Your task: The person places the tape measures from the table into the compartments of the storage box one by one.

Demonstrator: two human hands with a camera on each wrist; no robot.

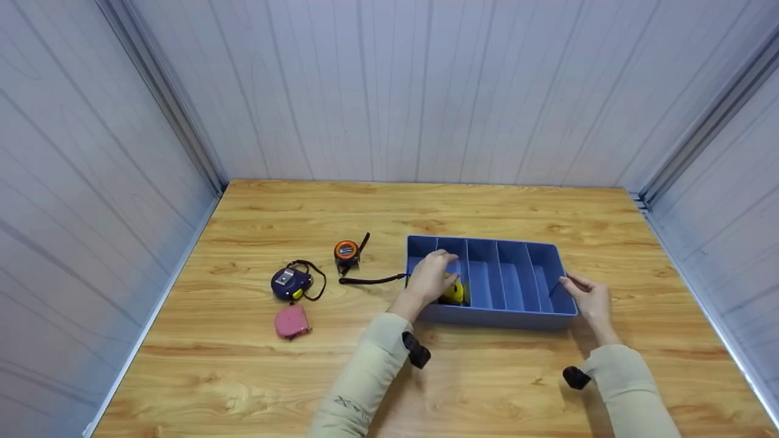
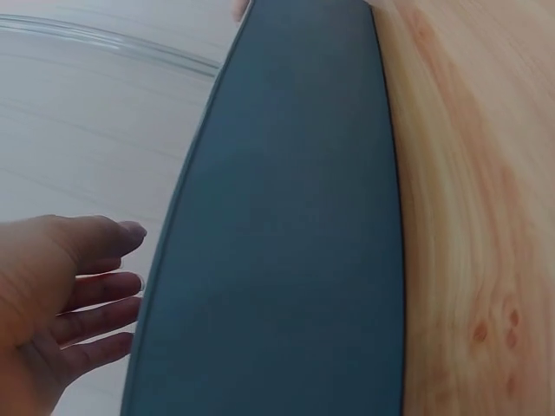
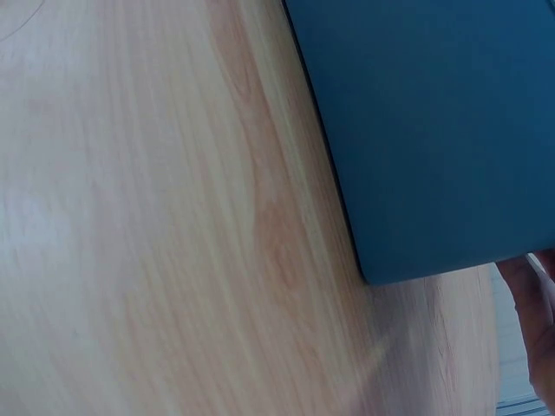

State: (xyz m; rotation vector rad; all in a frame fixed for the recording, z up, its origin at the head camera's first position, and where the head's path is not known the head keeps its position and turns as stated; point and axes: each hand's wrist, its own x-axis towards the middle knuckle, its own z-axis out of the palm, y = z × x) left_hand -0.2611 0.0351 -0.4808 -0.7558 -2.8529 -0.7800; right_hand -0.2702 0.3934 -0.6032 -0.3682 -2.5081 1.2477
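Observation:
A blue divided box [image 1: 484,317] with several side-by-side compartments lies on the wooden table. My left hand [image 1: 431,277] is over its left compartments, fingers loosely extended and apart in the left wrist view. Just under these fingers, a yellow tape measure [image 1: 454,292] sits in the second compartment from the left, partly hidden by the hand. A black wrist strap [image 1: 372,280] trails out over the box's left rim; its inner end is hidden behind my hand. At the right end, my right hand [image 1: 593,302] grips the box wall, thumb at the rim.
Left of the box lie a dark blue tape measure [image 1: 291,283] with a looped strap, a pink tape measure [image 1: 293,321] and an orange-and-black tape measure [image 1: 347,252]. Pale panel walls [image 1: 389,91] enclose the table [image 1: 499,377] at the back and both sides.

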